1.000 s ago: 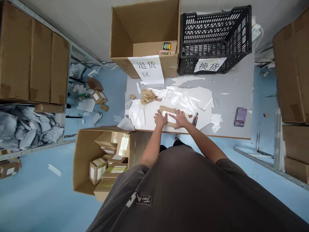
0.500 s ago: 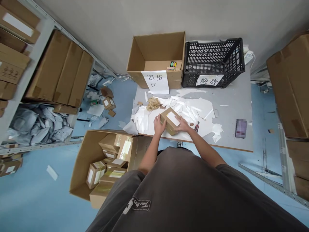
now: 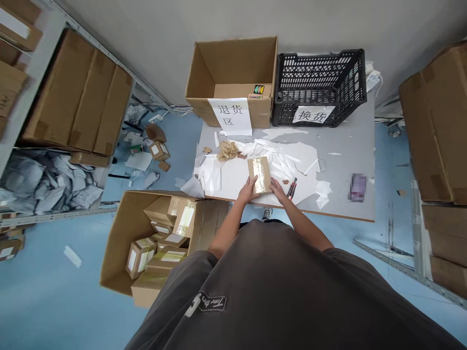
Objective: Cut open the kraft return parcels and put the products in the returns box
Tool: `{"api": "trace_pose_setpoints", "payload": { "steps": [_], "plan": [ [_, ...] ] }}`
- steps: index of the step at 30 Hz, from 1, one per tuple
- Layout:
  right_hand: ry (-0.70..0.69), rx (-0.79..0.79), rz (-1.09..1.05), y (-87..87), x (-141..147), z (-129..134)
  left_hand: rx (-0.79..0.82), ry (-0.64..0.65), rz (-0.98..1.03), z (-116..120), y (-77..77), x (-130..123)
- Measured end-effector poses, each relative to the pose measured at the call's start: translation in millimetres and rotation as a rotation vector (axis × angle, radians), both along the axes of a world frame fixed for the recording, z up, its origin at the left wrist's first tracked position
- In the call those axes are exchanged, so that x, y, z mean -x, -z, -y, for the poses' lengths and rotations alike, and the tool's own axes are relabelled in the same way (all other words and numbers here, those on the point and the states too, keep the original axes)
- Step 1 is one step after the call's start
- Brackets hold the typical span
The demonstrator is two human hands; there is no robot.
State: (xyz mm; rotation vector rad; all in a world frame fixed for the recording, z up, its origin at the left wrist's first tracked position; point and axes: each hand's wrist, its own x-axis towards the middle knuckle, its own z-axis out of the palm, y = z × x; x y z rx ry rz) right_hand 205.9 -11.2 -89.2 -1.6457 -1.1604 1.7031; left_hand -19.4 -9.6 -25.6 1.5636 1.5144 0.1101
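A small brown cardboard box (image 3: pixel 260 171) with shiny tape along its upper face is held at the table's front edge. My left hand (image 3: pixel 248 190) grips its lower left side, fingers closed on it. On the lower right corner, my right hand (image 3: pixel 278 188) holds the same box. Around it lie white paper scraps (image 3: pixel 233 177) and a crumpled heap of brown tape (image 3: pixel 227 150). Red and black pens or cutters (image 3: pixel 292 188), too small to tell which, rest just right of my right hand.
At the table's back stand a large open carton (image 3: pixel 233 90) with a paper sign and a black plastic crate (image 3: pixel 319 90). A carton full of parcels (image 3: pixel 116 243) stands on the floor at left. Shelving with boxes (image 3: pixel 76 97) rises at left, stacked cartons (image 3: pixel 434 131) at right.
Both hands have turned the small box: the white label that faced up is out of sight, and a taped face shows instead. The box now sits more upright in view.
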Motion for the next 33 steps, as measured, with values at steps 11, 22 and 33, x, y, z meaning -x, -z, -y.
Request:
{"api": "trace_pose_setpoints", "payload": {
  "steps": [11,22,33],
  "plan": [
    [-0.211,-0.27,0.055,-59.2,0,2,-0.124,-0.395,0.341,-2,-35.5,19],
    [-0.113,-0.351,0.377,-57.9,34,-41,-0.078,-0.503,0.309,-33,-20.5,-5],
    [0.018,-0.424,0.056,-49.5,27,0,-0.146,-0.371,0.639,1,-2.7,12]
  ]
}}
